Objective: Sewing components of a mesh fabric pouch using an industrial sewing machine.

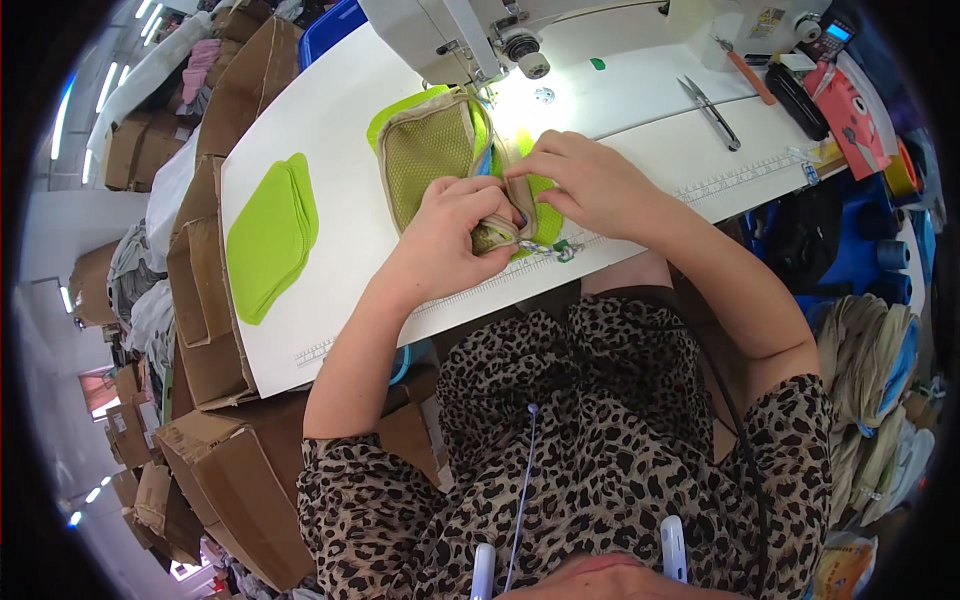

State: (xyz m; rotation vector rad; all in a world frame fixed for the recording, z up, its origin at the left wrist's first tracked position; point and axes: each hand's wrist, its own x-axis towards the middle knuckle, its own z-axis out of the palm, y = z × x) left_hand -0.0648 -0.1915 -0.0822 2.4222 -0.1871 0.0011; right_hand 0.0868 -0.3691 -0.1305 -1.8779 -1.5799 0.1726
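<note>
An olive mesh pouch (425, 158) with beige edge binding lies on the sewing table beside the machine's needle area. Lime-green fabric (545, 215) shows under and beside it, and a strip of blue shows inside. My left hand (458, 232) is closed on the pouch's near edge, bunching the mesh and binding. A patterned cord (545, 247) with a green end comes out near those fingers. My right hand (595, 185) touches the beige binding (521, 200) with its fingertips; its thumb stands apart from the index finger.
The sewing machine (430, 35) stands above the pouch. Lime-green cut pieces (273, 240) lie stacked at left. Thread snips (712, 115), an orange-handled tool (752, 78) and a black case (797, 102) lie at right. A ruler strip (740, 176) follows the near edge. Cardboard boxes (235, 475) stand left.
</note>
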